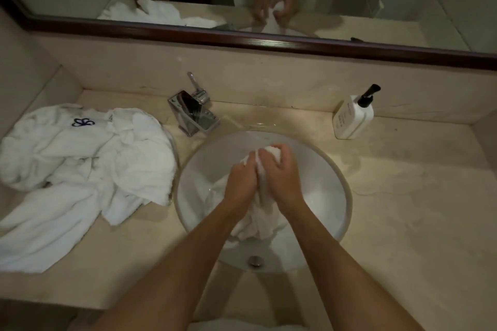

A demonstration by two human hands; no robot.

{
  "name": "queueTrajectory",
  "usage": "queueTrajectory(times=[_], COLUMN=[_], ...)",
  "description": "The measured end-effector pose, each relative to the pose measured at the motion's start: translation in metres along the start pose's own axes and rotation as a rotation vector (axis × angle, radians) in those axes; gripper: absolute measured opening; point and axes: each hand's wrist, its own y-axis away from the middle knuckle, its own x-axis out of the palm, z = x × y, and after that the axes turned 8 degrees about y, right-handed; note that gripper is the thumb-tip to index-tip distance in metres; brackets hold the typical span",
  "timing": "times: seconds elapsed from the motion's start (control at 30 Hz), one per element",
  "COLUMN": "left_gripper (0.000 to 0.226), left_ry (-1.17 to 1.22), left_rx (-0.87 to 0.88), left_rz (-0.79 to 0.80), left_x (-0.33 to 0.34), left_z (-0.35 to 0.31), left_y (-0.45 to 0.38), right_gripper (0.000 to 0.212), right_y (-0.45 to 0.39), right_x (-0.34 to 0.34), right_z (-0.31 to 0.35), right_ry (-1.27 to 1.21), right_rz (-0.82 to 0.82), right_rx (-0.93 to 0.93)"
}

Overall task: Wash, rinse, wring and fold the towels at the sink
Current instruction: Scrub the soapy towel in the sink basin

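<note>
A beige counter (pixel 403 209) fills most of the frame, with a dark-framed mirror (pixel 269 40) running across the top. At the left of the frame a heap of white towels (pixel 80 169) lies crumpled on the counter, one showing a blue emblem near the upper left; its right edge lies just beside the sink's rim. The round white sink (pixel 330 188) sits at the centre, its drain (pixel 255 260) at the lower edge. Both forearms reach up from the bottom of the frame over the bowl. The left hand (pixel 240 183) and right hand (pixel 282 180) are pressed side by side, fingers curled tightly around a bunched white towel (pixel 258 220); a wad shows above the knuckles and the rest hangs below the wrists into the sink. A chrome tap (pixel 193 113) stands above the sink's upper left. A white pump bottle (pixel 352 115) with a black nozzle stands at the upper right.
</note>
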Motion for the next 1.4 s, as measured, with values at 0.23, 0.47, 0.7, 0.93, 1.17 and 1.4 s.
queueTrajectory(times=[0.23,0.47,0.7,0.93,1.17,1.4], left_gripper=[0.04,0.046,0.052,0.051,0.021,0.016], left_ry=[0.019,-0.128,-0.057,0.024,0.156,0.675], left_rx=[-0.097,0.057,-0.047,-0.092,-0.142,-0.484], left_rz=[-0.143,-0.073,-0.111,-0.183,-0.134,0.06], left_x=[-0.03,-0.012,-0.02,-0.021,-0.064,-0.107], left_z=[0.008,0.007,-0.003,-0.018,0.011,0.021], left_y=[0.0,0.021,-0.005,-0.018,-0.018,-0.021], right_gripper=[0.022,0.041,0.032,0.033,0.044,0.045], right_y=[0.013,-0.033,-0.024,-0.014,-0.02,0.031], right_x=[0.035,0.043,0.051,0.052,-0.012,-0.053], right_z=[-0.025,-0.015,-0.001,-0.006,-0.03,-0.093], right_ry=[-0.018,0.053,0.284,0.278,-0.648,-0.834], right_rz=[0.012,-0.116,-0.032,0.026,0.141,0.178], right_rx=[0.256,0.388,0.211,0.151,0.802,0.97])
